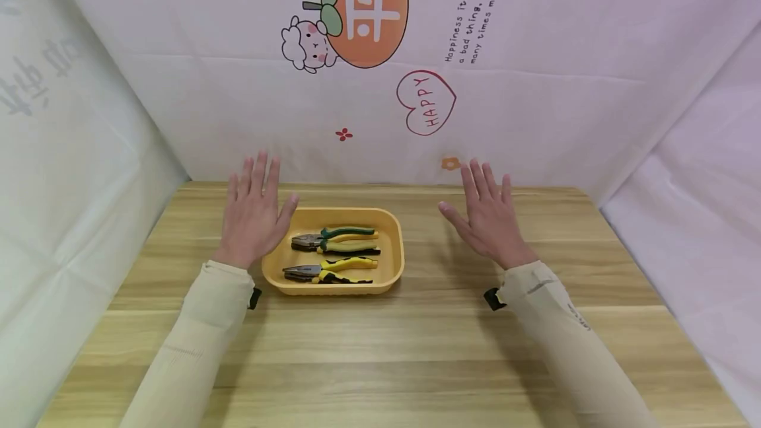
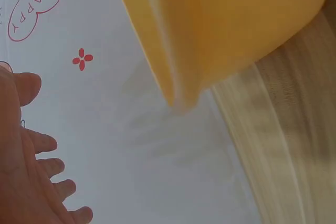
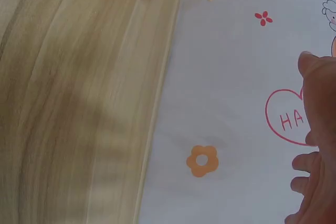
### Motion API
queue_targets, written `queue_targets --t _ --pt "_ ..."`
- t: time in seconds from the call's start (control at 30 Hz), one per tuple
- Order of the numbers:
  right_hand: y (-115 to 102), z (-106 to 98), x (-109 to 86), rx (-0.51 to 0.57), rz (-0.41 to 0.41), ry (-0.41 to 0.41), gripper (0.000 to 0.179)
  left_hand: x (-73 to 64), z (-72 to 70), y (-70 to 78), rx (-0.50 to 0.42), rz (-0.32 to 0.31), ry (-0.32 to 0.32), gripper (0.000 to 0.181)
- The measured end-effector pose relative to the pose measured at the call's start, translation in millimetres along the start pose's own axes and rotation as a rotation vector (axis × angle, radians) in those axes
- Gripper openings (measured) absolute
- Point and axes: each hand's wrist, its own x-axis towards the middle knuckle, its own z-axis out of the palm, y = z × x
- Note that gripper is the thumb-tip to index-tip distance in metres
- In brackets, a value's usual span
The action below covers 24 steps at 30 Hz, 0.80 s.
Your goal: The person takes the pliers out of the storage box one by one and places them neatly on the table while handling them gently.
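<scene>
A yellow plastic tray (image 1: pixel 389 249) sits on the wooden table, left of centre. Inside lie pliers with green and yellow handles (image 1: pixel 347 248), and in front of them pliers with yellow and black handles (image 1: pixel 347 263), jaws to the left. My left hand (image 1: pixel 252 226) hovers at the tray's left side, fingers straight and spread, holding nothing. On the other side, my right hand (image 1: pixel 492 223) is held over the table, right of the tray, its fingers also straight and nothing in it. The left wrist view shows the tray's wall (image 2: pixel 236 19) close up, with the pliers hidden.
Behind the table (image 1: pixel 368 362) hangs a white cloth (image 1: pixel 238 104) with printed drawings and lettering, and similar cloth stands at both sides. Dark straps (image 1: pixel 495 298) show at both wrists, below the light sleeves (image 1: pixel 559 335).
</scene>
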Motion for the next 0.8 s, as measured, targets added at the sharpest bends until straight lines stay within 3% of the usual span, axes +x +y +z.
queue_targets --t 0.2,0.3,0.57,0.8 --pt "-6.6 1.3 0.1 0.096 -0.019 -0.006 0.084 -5.7 7.0 -3.9 -0.096 0.029 0.027 0.069" --pt "-10.6 0.7 -0.2 0.126 -0.03 -0.008 0.079 -9.7 10.0 -6.9 -0.164 0.021 0.008 0.067" --pt "-21.8 1.0 -1.2 0.126 -0.034 -0.056 0.07 -23.3 12.5 -15.8 -0.365 -0.13 -0.133 0.065" --pt "-32.4 0.7 -0.9 0.128 -0.077 -0.07 0.065 -30.8 22.4 -26.1 -0.481 -0.215 -0.192 0.062"
